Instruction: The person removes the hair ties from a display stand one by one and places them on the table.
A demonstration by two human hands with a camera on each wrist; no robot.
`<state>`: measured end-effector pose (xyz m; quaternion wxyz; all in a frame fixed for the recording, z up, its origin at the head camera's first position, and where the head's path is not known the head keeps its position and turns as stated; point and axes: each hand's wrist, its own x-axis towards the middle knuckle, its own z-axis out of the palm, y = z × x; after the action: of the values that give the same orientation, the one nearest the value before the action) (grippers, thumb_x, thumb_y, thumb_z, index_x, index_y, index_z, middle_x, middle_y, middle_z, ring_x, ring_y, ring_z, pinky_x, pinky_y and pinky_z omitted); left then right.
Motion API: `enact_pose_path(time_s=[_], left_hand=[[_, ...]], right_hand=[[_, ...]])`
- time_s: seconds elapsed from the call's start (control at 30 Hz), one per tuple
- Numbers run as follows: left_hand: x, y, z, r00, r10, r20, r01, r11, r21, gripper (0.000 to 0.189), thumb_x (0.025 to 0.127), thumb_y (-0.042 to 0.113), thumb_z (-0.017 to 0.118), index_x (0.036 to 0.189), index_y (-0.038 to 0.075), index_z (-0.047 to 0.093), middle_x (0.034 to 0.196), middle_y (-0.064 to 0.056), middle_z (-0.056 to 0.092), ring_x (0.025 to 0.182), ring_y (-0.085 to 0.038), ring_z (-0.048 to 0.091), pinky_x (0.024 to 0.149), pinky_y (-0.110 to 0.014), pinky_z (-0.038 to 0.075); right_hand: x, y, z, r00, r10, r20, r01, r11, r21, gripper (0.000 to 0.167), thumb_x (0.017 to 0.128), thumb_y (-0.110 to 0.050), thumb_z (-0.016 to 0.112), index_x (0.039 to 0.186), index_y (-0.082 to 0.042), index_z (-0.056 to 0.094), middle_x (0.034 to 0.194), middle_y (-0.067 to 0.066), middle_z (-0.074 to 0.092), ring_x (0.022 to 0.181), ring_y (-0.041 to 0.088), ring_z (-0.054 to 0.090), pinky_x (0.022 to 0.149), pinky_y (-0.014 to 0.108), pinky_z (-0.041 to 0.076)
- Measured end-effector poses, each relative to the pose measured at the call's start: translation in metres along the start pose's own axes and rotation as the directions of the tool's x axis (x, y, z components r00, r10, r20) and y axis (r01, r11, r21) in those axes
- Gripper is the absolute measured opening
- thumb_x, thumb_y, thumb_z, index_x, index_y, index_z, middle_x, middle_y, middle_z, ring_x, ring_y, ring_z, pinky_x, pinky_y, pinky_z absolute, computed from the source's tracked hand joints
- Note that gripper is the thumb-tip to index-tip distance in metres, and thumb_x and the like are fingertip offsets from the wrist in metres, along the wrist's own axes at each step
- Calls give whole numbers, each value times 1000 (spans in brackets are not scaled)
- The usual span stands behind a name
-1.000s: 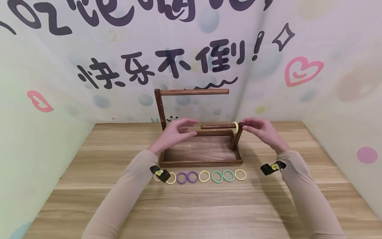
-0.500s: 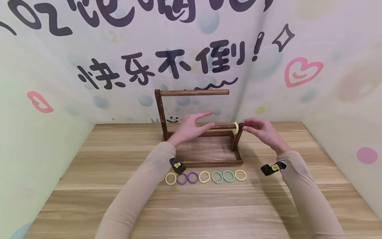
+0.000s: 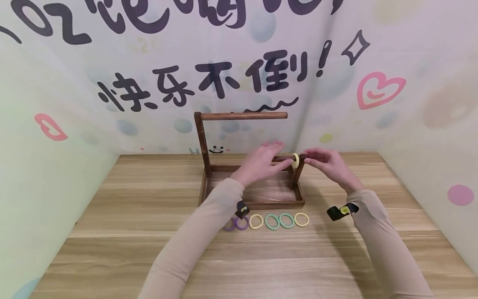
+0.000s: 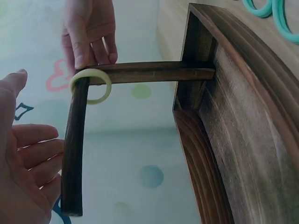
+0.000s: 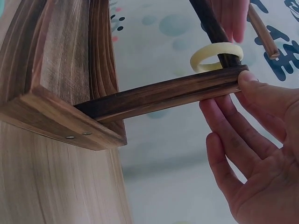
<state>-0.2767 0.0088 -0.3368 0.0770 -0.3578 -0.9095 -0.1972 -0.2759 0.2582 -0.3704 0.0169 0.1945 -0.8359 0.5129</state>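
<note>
A dark wooden rack [image 3: 276, 204] with a tray base stands at the back of the table. Its lower rod [image 4: 74, 154] carries a pale yellow ring [image 3: 296, 160], which hangs close to the short post. My right hand [image 3: 324, 161] pinches the top of that post [image 5: 168, 95] between thumb and fingers. Over the tray, my left hand [image 3: 257, 166] lies alongside the rod with fingers extended. Its thumb tip comes close to the ring in the head view; in the left wrist view the thumb [image 4: 16, 81] and fingers stand apart from the ring.
In front of the rack lies a row of rings: purple [image 3: 242, 223], yellow [image 3: 256, 221], green [image 3: 272, 221] and more, its left end hidden by my left sleeve [image 3: 201, 224]. A longer upper rod [image 3: 244, 116] juts rightward from the tall left post [image 3: 203, 143].
My left hand has moved right along the lower rod towards the ring, its sleeve now covering the left rings. My right hand and the yellow ring have stayed in place.
</note>
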Motion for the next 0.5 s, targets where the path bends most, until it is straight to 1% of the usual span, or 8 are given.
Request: enact_pose_path(time_s=[0.1,0.17,0.27,0.37,0.43,0.5], left_hand=[[4,7,4,1000,4,-1,-4,999,49,60,97,48,53,137,3,51,142,-10,49,132,-24,42,109,-32,32],[7,11,8,1000,17,0,-16,997,77,61,97,49,53,137,3,52,141,-10,50,131,-23,43,108,-32,34],[12,15,14,999,38,2,-38,992,121,61,97,51,50,137,4,52,139,-9,52,131,-22,44,110,-30,30],[15,17,20,999,38,0,-37,987,159,60,98,51,49,137,6,53,139,-7,53,132,-21,43,113,-26,23],[16,17,23,999,30,-11,-27,984,176,58,98,51,50,136,8,54,139,-6,53,132,-20,43,113,-26,22],[16,17,25,999,24,-32,-17,983,184,57,97,49,52,136,8,55,139,-5,53,131,-20,44,112,-27,25]], right_hand=[[0,0,0,1000,-5,0,5,1000,1,33,94,-12,64,121,9,60,113,19,65,97,3,63,83,17,49],[-1,0,0,1000,-11,-3,11,1000,-2,33,94,-11,64,121,9,60,113,19,65,97,2,62,83,17,49],[-1,0,0,1000,-11,-5,11,1000,-8,34,94,-11,64,121,10,60,114,22,64,96,2,63,82,16,49],[-1,0,0,1000,0,-2,0,1000,-12,35,95,-12,64,121,9,60,115,24,63,96,2,63,82,17,50],[-1,1,-1,1000,8,-3,-8,1000,-11,35,95,-13,64,121,9,59,116,24,63,96,2,63,82,17,50],[-1,0,-1,1000,7,-5,-7,1000,-12,35,95,-12,64,121,10,59,115,22,64,96,2,62,82,17,50]])
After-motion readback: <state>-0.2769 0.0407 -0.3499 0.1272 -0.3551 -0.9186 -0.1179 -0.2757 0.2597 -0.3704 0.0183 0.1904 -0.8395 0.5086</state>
